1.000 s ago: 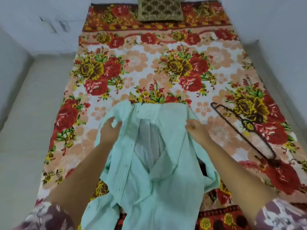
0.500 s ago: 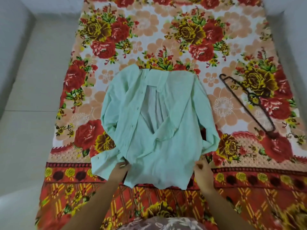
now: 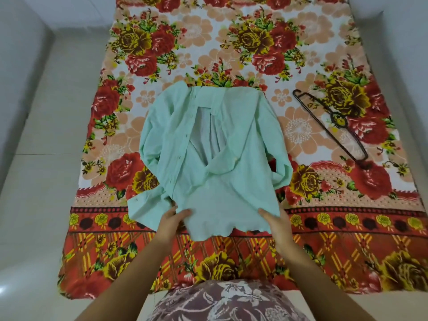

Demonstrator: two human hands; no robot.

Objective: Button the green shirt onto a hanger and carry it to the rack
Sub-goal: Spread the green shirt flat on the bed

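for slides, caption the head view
Left hand and right hand grip the green shirt at its hem on a bedspread; hanger lies apart.

Floral sheet (image 3: 231,42) fills most of the view: red & yellow roses on white/peach, w/ a red-yellow check border at the near end. Pale tile floor (image 3: 46,205) runs along the L side, w/ thin grout lines & a glossy glare spot lower L. White L wall (image 3: 20,54); R wall (image 3: 398,42) also white. Light soft, even.
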